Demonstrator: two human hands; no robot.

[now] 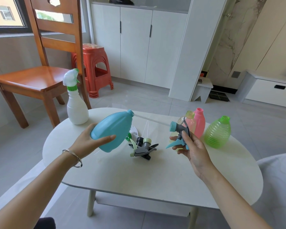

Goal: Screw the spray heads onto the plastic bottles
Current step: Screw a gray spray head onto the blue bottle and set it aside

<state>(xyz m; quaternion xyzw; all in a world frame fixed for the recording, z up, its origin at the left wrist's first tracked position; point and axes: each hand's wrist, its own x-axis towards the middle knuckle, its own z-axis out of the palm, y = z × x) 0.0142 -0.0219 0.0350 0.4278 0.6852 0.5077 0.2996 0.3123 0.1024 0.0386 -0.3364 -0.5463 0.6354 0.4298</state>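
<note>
My left hand (pixel 89 141) grips a blue bottle (pixel 111 129), tilted with its neck pointing up and to the right. My right hand (pixel 191 149) holds a blue and grey spray head (pixel 178 131). Its clear dip tube (pixel 152 119) runs left, and the tube's tip is at the blue bottle's mouth. A white bottle (pixel 77 103) with a white and green spray head screwed on stands at the table's far left. Open-necked yellow (pixel 187 120), pink (pixel 199 121) and green (pixel 217 132) bottles stand at the far right. Several loose spray heads (pixel 143 147) lie mid-table.
The white oval table (pixel 139 176) has a lower shelf. A wooden chair (pixel 40 68) and a red plastic stool (pixel 96 70) stand behind it on the left. White cabinets line the back wall. A white cushion (pixel 279 179) sits at the right edge.
</note>
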